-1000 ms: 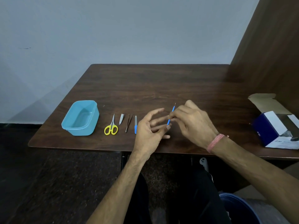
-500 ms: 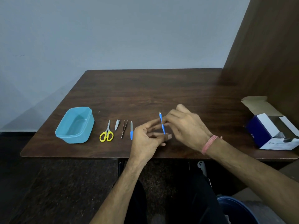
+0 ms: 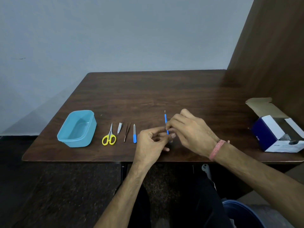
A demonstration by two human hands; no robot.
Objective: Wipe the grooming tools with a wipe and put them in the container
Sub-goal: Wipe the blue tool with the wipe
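Keep the thin blue-handled tool (image 3: 165, 120) pinched where you have it — your right hand (image 3: 190, 130) grips it low on the handle with curled fingers, its metal tip pointing away from you toward the far edge of the surface (image 3: 164, 89). Your left hand (image 3: 150, 142) meets it at the lower end, fingers curled in against the handle; whether a wipe sits between those fingers cannot be told from here, since no wipe shows. For a good wipe, I would hold the tool steady with the right and draw the left along its length toward the tip, taking care with the point.

Both hands hover just above the near edge, right of its middle, wrists raised, forearms reaching in from below.

The container (image 3: 77, 128) stands open near the near-left corner, well apart from your hands — nothing shows inside it. Between it and your left hand lie the scissors (image 3: 109, 136), the nail clipper (image 3: 119, 128), the tweezers (image 3: 127, 134) and the blue-handled file (image 3: 134, 135) in a row, untouched.
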